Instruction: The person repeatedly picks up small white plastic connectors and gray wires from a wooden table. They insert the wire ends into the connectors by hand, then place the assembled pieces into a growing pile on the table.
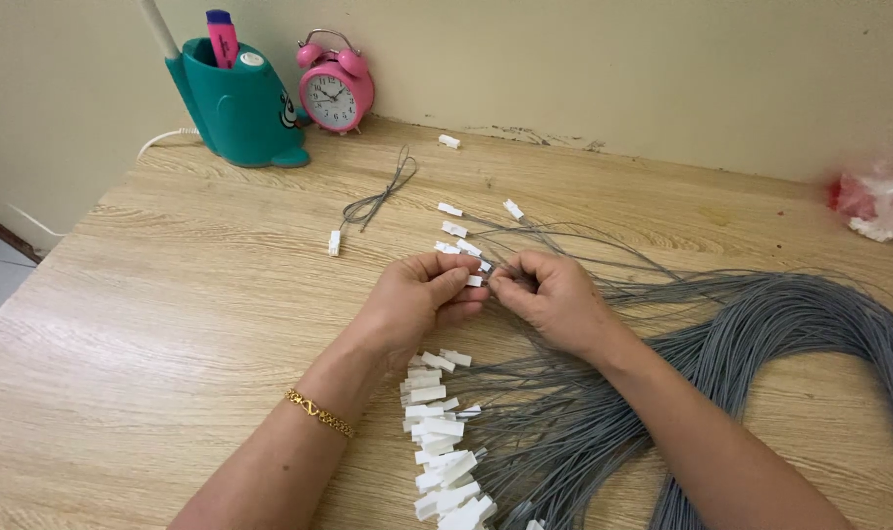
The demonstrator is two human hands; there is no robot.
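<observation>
- Hands meet mid-bench: left hand [419, 294] and right hand [554, 297] both pinch their fingers on one white connector [475, 281] and its grey wire [604, 287].
- Connector looks light, rigid, small; best held by its body, since the wire is thin and limp.
- Teal pen holder [240, 108] at 11 o'clock holds a pink marker [222, 34].

Both hands meet mid-table: left hand [419, 294] pinches a small white connector [475, 281], right hand [552, 294] pinches the grey wire at it. Big bundle of grey wires [761, 334] w/ white connector ends [442, 442] below. Teal pen holder [240, 103] & pink alarm clock [336, 90] at back of wooden table [172, 324].
</observation>
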